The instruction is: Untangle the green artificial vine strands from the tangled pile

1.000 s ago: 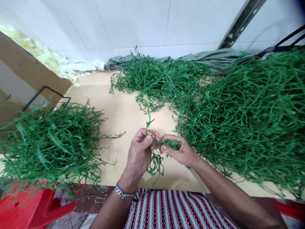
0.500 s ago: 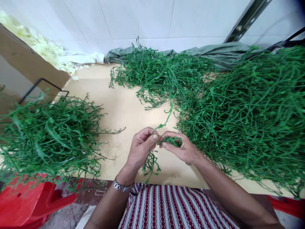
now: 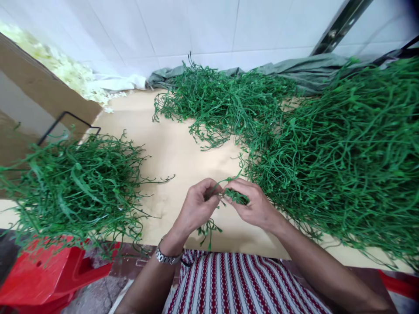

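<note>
- I am viewing the left hand (image 3: 199, 203) through the head camera; its thumb and fingers are pinching together on a thin stem (image 3: 224, 179).
- The stem is rising from the left fingertips and bending over toward the right, passing close by the right hand (image 3: 253, 203). It is showing a smooth, bright green surface with a small knob along its length. I am not able to tell where its far end is stopping.
- The right hand is closing around a bunch (image 3: 238, 197) of darker green pieces, clamping it between thumb and fingers; short, curled, tightly packed ends are poking out at the top.
- The fingertips of both hands are almost meeting above the table (image 3: 170, 152); I am not able to tell whether they are touching.
- Forked, knob-tipped sprigs (image 3: 209, 231) are hanging below the left hand.
- I am observing similar greenery in three places: a left pile (image 3: 81, 192) with some broader, paler strands, a back pile (image 3: 225, 98) of fine curling stems, and a large, dense right pile (image 3: 347, 170) joining the back one.
- A grey-green cloth (image 3: 314, 72) is lying behind the back pile, against the wall (image 3: 196, 26).
- A cardboard box (image 3: 42, 87) is standing behind the left pile.
</note>
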Action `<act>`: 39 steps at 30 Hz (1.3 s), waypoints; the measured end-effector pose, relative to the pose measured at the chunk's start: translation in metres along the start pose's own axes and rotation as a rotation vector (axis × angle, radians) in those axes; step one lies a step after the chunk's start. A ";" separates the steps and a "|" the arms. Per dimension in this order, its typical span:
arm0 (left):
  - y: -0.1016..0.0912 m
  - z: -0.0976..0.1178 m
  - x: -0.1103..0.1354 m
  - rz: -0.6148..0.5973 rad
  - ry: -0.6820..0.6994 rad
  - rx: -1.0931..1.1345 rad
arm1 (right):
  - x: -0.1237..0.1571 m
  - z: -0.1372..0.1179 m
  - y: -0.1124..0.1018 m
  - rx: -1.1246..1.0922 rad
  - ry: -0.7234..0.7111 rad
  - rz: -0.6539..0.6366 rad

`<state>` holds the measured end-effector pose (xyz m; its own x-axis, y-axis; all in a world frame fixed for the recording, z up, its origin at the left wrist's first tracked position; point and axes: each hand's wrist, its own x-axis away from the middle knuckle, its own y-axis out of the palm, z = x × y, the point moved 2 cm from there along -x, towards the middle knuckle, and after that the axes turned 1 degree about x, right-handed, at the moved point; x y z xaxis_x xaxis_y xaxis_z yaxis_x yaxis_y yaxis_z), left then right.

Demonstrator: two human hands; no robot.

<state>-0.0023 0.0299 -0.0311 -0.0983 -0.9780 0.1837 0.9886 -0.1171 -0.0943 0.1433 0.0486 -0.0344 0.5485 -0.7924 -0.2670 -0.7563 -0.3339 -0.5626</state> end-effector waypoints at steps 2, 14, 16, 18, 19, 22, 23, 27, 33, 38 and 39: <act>0.000 0.002 0.000 -0.003 0.058 -0.108 | -0.001 -0.001 -0.003 0.075 -0.031 -0.008; -0.002 0.012 0.000 -0.280 0.323 -0.421 | 0.001 0.001 -0.007 -0.099 0.108 -0.217; 0.000 0.010 0.000 -0.266 0.340 -0.465 | 0.003 0.005 -0.003 -0.204 0.189 -0.263; 0.001 0.009 0.000 -0.245 0.360 -0.495 | 0.004 0.009 -0.002 -0.245 0.246 -0.281; 0.001 0.009 0.001 -0.238 0.366 -0.505 | 0.004 0.010 -0.001 -0.244 0.264 -0.279; 0.001 0.012 0.003 -0.292 0.356 -0.527 | 0.005 0.011 -0.002 -0.269 0.294 -0.319; 0.001 0.014 0.004 -0.341 0.358 -0.529 | 0.005 0.011 -0.002 -0.296 0.290 -0.358; -0.001 0.022 0.008 -0.552 0.377 -0.480 | 0.007 0.007 -0.007 -0.356 0.175 -0.555; -0.009 0.016 0.002 -0.573 0.186 -0.215 | 0.005 0.000 -0.025 -0.372 0.094 -0.578; -0.012 0.005 -0.003 -0.225 0.182 0.162 | 0.001 0.004 -0.012 -0.392 0.265 -0.213; -0.011 0.002 -0.003 -0.173 0.180 0.200 | 0.002 0.005 -0.006 -0.453 0.292 -0.183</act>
<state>-0.0126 0.0345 -0.0291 -0.2677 -0.9635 0.0023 0.9565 -0.2655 0.1206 0.1506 0.0512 -0.0354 0.6125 -0.7876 0.0674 -0.7708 -0.6140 -0.1703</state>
